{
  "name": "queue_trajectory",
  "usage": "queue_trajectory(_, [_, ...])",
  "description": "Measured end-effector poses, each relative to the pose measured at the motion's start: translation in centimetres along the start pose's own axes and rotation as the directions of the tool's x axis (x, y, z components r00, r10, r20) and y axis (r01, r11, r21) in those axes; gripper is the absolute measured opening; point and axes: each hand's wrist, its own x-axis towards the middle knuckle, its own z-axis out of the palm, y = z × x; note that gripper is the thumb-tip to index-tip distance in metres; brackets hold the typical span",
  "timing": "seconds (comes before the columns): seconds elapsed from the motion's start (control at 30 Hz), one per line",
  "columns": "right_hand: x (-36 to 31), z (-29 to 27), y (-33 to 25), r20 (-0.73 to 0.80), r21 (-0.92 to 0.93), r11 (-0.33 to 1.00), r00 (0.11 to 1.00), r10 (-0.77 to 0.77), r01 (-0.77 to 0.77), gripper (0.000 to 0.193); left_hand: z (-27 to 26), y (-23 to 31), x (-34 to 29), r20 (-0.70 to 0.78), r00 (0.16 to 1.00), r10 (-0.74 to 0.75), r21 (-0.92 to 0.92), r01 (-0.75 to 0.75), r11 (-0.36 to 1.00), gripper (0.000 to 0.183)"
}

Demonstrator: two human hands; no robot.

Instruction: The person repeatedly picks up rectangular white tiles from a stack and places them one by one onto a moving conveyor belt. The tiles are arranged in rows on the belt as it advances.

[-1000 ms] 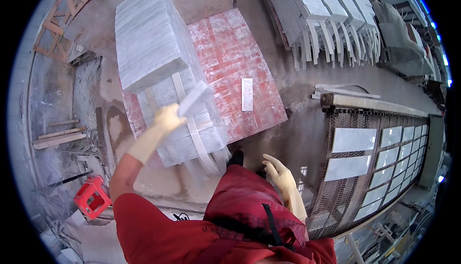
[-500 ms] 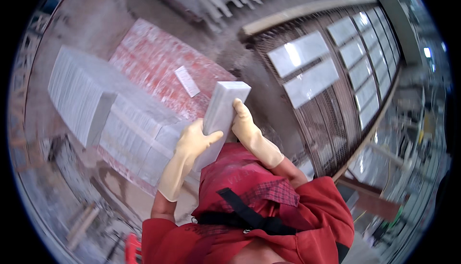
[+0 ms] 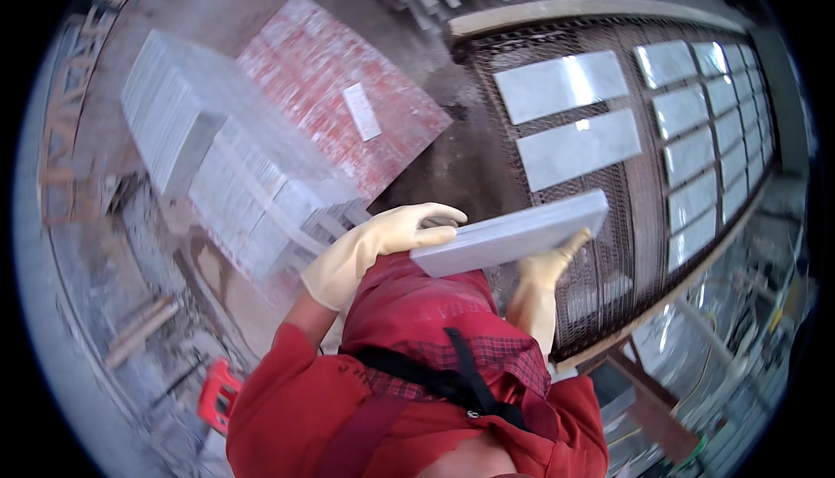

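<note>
Both my hands wear cream rubber gloves and carry a short stack of light grey stone tiles (image 3: 513, 239) in front of my waist. My left hand (image 3: 404, 230) grips the stack at its left end, with the thumb and fingers curled round the edge. At the other end, my right hand (image 3: 548, 271) supports it from below and the near side, its thumb against the face. The stack lies slanted, its right end toward the mesh conveyor (image 3: 600, 208). Several pale tiles (image 3: 561, 86) lie flat in rows on that conveyor.
To the left, upright rows of grey tiles (image 3: 235, 165) stand on a red, whitened board (image 3: 330, 78). A small white strip (image 3: 362, 113) lies on the board. Wooden rails (image 3: 600, 10) edge the conveyor. A red plastic object (image 3: 217, 395) is at lower left.
The tile stack has swung from upright near the board to nearly level, right toward the conveyor. Both hands moved with it, and my body has turned right.
</note>
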Motion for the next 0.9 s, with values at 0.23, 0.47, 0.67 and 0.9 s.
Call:
queue_trajectory(0.23, [3.2,-7.0,-2.3,0.072,-0.831,0.531,0.979,-0.19,0.164,0.101,6.5,-1.4,2.7,0.174,0.985,-0.008,-0.911,0.164,0.378,0.061])
queue_trajectory(0.47, [6.4,-7.8,-4.6,0.073,-0.237,0.971,0.997,0.021,-0.003,0.078,8.0,4.5,2.2,0.143,0.977,-0.156,-0.814,0.206,0.544,0.063])
queue_trajectory(0.67, [8.1,-9.3,-4.5,-0.017,-0.497,0.862,0.992,-0.124,0.099,0.071,9.6,-1.0,7.6,0.298,0.911,-0.287,-0.864,0.385,0.326,0.066])
queue_trajectory(0.9, [8.0,-9.8,-6.1,0.069,0.03,0.986,0.984,0.161,-0.164,0.069,13.1,1.9,7.5,0.138,0.947,-0.291,-0.911,0.236,0.338,0.054])
